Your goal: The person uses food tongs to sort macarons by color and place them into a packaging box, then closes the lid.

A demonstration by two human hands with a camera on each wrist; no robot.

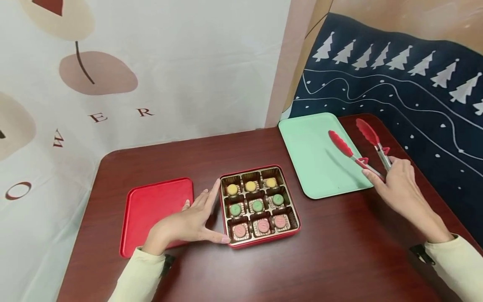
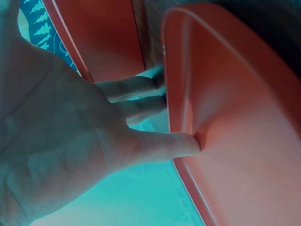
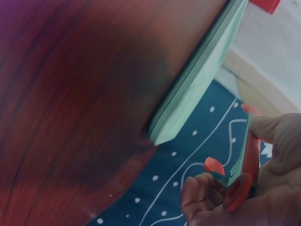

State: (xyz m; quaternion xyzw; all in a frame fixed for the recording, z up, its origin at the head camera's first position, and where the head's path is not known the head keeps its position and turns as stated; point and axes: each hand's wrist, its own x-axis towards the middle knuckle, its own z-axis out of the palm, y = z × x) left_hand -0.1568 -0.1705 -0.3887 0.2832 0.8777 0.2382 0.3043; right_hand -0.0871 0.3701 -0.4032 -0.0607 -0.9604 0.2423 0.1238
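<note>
A red square tin (image 1: 264, 240) with a gold divided insert holds a row of yellow sweets (image 1: 250, 186), a row of green sweets (image 1: 257, 206) and a row of pink sweets (image 1: 263, 225). Along the tin's left side my left hand (image 1: 185, 222) is spread, its straight thumb (image 1: 216, 237) at the near corner and its index finger at the far corner. My right hand (image 1: 401, 191) grips silver tongs (image 3: 251, 155) with red scalloped tips; in the head view their arms stand apart over the right part of the green tray (image 1: 313, 155).
A flat red lid or tray (image 1: 158, 205) lies left of the tin, partly under the left hand in the head view. The dark wooden table (image 1: 317, 251) meets a pale printed cloth (image 1: 200, 84) behind and a navy tree-patterned cloth (image 1: 426, 109) at the right.
</note>
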